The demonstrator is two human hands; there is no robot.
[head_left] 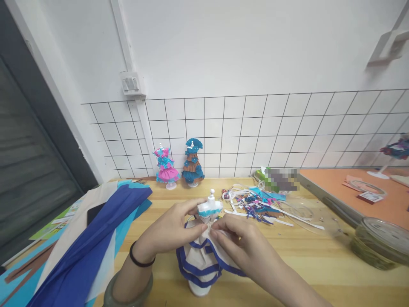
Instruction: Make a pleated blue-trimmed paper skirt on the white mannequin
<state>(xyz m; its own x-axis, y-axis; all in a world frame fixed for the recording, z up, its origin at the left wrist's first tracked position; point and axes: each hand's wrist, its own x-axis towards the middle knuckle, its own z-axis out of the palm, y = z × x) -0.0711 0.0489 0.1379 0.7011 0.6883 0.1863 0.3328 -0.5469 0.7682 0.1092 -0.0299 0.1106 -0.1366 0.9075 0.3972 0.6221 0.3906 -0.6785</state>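
In front of me a small white dress form (210,207) stands on a round base, with a light blue and white band across its bust. A tiered white crepe-paper skirt (198,259) with dark blue edging hangs around it. My left hand (175,230) is closed around the form's upper body from the left, thumb pressed at the waist front and other fingers partly hidden behind. From the right, my right hand (241,238) pinches the gathered white paper at the waist, fingertips close to the left thumb.
Blue, white and turquoise crepe-paper sheets (105,238) lie at left over a dark object. Two finished small dress forms, one pink-and-turquoise (166,166) and one teal-and-brown (192,164), stand by the wall. Paper scraps (255,204) lie behind right; a round clear container (380,243) sits at right.
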